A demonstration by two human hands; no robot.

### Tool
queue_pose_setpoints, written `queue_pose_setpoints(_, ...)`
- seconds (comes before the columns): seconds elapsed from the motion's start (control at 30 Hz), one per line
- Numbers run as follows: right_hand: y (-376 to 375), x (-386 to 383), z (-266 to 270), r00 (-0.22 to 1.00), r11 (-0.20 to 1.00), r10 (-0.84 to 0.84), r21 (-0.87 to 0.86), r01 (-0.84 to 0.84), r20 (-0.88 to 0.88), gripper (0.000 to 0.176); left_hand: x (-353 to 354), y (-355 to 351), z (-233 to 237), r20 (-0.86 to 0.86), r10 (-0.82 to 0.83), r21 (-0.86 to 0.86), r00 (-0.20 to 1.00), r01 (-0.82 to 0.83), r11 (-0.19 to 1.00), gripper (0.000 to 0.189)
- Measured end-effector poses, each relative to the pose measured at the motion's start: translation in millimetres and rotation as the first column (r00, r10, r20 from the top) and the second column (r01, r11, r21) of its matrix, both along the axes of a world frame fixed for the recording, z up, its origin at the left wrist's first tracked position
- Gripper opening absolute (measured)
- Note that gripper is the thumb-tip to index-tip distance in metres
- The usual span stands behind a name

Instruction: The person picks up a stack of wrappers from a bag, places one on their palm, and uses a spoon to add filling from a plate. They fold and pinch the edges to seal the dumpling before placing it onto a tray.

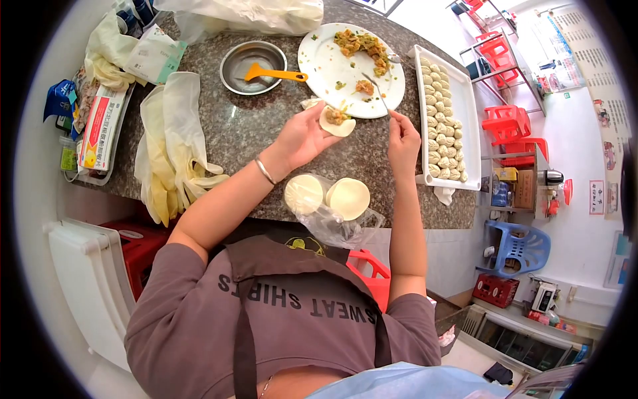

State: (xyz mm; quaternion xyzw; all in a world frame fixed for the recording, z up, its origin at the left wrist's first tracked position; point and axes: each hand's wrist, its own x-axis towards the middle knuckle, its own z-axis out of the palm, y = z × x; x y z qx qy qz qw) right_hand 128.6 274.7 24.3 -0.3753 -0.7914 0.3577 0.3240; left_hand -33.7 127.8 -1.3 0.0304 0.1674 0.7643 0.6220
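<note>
In my left hand point(300, 139) lies a round dough wrapper point(344, 128), cupped on the fingers, with a small heap of chopped filling point(335, 116) on it. My right hand point(403, 143) pinches the handle of a thin metal utensil point(383, 100), whose far end reaches over the white plate point(322, 70). Close to that end sits a lump of filling point(364, 87); more filling point(359, 45) is spread along the plate's far side. Two stacks of round wrappers point(349, 198) rest on a plastic bag near the table's front edge, between my forearms.
A white tray point(473, 143) with rows of pleated dumplings point(438, 126) stands at the right. Left of the plate is a metal bowl point(232, 73) with an orange scraper point(276, 73) across it. Pale gloves point(173, 139) and a box point(100, 133) lie at the left.
</note>
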Motion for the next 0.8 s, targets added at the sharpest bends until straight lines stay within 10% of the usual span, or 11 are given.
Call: queue_pose_setpoints(0.8, -22, 21, -20, 0.995, 0.991, 0.093, -0.096, -0.09, 0.027, 0.02, 3, -2, 6, -0.039, -0.008, -0.022, 0.999, 0.007, 1.0, 0.044)
